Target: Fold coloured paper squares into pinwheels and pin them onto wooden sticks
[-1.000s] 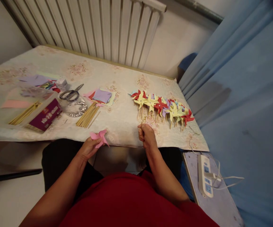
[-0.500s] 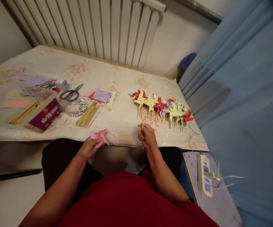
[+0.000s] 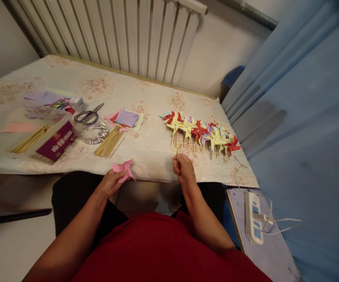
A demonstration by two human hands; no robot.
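Seated at the near table edge in a red top; left hand (image 3: 108, 183) pinched around a folded pink paper pinwheel head (image 3: 123, 171), held just off the cloth; right hand (image 3: 183, 169) curled into a fist at the table edge (image 3: 154, 178), apparently gripping a thin wooden stick (image 3: 177, 150), barely visible above the knuckles. Lay beyond: a loose bundle of bamboo sticks (image 3: 109, 141); a purple box (image 3: 58, 140); scissors (image 3: 88, 114); a stack of coloured paper squares (image 3: 126, 118). Lined up further right, a row of finished red, yellow and purple pinwheels (image 3: 200, 132). Rested low at right, a white power strip (image 3: 254, 217). Stood behind the table, a white radiator (image 3: 134, 37).
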